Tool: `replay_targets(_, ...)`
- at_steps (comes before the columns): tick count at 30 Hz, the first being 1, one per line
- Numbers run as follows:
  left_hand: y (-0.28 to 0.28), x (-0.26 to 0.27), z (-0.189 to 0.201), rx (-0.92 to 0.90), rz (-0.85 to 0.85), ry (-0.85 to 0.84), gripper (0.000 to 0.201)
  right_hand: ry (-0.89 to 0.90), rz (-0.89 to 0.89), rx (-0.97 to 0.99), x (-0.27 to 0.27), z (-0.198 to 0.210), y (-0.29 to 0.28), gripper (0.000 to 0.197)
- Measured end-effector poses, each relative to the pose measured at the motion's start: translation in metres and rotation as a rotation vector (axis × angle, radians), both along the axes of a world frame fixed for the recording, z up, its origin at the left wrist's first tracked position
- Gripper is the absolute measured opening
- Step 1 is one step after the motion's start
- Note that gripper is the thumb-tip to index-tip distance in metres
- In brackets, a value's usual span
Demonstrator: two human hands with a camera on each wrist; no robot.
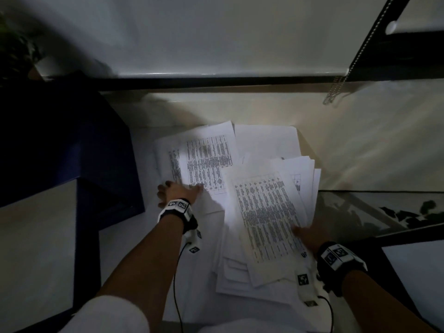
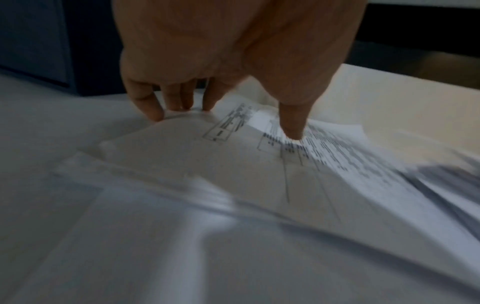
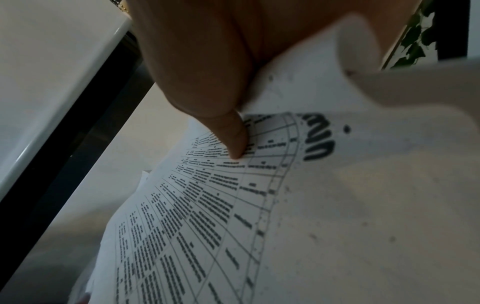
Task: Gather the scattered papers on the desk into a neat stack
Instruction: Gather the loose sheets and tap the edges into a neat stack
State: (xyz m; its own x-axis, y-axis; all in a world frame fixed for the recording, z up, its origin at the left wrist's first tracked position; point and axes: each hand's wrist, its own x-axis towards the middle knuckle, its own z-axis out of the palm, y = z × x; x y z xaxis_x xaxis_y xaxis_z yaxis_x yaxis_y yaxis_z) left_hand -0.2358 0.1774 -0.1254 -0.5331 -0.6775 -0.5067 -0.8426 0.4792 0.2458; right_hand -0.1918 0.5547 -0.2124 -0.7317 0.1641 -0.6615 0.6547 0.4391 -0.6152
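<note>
Loose white papers lie overlapped on the white desk [image 1: 185,280]. My left hand [image 1: 180,188] is at the near left corner of a printed table sheet [image 1: 206,162]. In the left wrist view its thumb [image 2: 293,131] presses on the print, and the fingers [image 2: 155,111] curl at the sheet's bent edge, pinching it. My right hand [image 1: 307,233] grips a fanned bundle of printed sheets [image 1: 266,212] by its right edge. The thumb [image 3: 233,144] lies on top of the bundle [image 3: 207,216]; the fingers underneath are hidden. More blank sheets [image 1: 235,280] lie beneath, near the front edge.
A dark blue box [image 1: 72,152] stands close on the left of the papers. A glass-topped surface [image 1: 384,207] adjoins on the right. A bead chain [image 1: 336,92] hangs over the far right, below a roller blind [image 1: 216,44]. A plant [image 1: 14,44] sits far left.
</note>
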Motion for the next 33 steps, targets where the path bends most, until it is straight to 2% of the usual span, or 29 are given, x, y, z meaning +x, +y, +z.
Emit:
replay_targets(2,0.010,0.002,-0.004,-0.022,-0.057,-0.026,0.128,0.013,-0.017,-0.015,0.000,0.010,-0.003,0.098)
replay_targets(4,0.018,0.000,-0.006,-0.048,-0.051,-0.008,0.122,0.009,-0.026,0.003,0.001,0.013,-0.004,0.086)
replay_targets(9,0.016,-0.013,0.006,-0.063,0.029,-0.021,0.107,0.023,-0.029,0.009,-0.002,0.014,-0.004,0.081)
replay_targets(14,0.019,-0.019,0.009,-0.144,0.003,-0.033,0.104,-0.015,-0.017,-0.011,-0.001,0.009,-0.003,0.095)
replay_targets(17,0.025,-0.022,0.010,-0.190,-0.004,-0.049,0.105,0.036,-0.027,0.020,-0.001,0.018,-0.007,0.081)
replay_targets(20,0.025,-0.022,0.007,-0.211,0.014,0.012,0.100,0.072,-0.027,0.032,0.002,0.030,-0.010,0.076)
replay_targets(25,0.019,-0.027,0.011,-0.100,0.200,0.051,0.107,0.091,-0.028,0.006,0.004,0.034,-0.010,0.073)
replay_targets(27,0.011,-0.026,0.009,-0.008,0.229,0.020,0.099,0.074,-0.025,-0.007,0.004,0.036,-0.012,0.071)
replay_targets(29,0.006,-0.021,0.006,0.005,0.194,0.035,0.080,0.058,-0.027,-0.029,0.005,0.039,-0.014,0.073)
replay_targets(33,0.013,-0.010,0.009,-0.218,0.038,0.145,0.045,0.030,-0.027,-0.032,0.006,0.049,-0.018,0.070)
